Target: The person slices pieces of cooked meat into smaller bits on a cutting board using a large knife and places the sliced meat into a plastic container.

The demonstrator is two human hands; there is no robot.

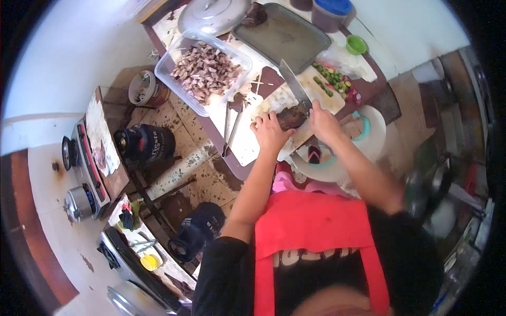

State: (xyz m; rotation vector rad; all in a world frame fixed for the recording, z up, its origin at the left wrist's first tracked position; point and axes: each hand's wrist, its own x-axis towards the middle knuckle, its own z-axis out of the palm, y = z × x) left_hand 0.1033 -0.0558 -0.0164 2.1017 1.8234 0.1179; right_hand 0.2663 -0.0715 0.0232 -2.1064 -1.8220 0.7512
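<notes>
A dark brown piece of cooked meat [291,118] lies on the pale cutting board [328,100]. My left hand [270,130] grips its left end, fingers curled over it. In my right hand [322,124] is a broad-bladed knife [295,86], its blade pointing up and away to the left, close to the meat's right end. My fingers cover the handle. Chopped green chillies [337,79] lie on the board's far right part. Beyond my left hand stands a clear plastic tub [240,59] holding diced meat [204,72]. Metal tongs [230,131] lie left of the board.
At the table's far side are a grey tray [284,37], a metal lid [211,15], a blue-lidded tub [331,11] and a green cup [356,45]. Below the table's near edge sits a white basin [373,138]. Gas stoves [97,176] and a gas cylinder [153,143] are at left.
</notes>
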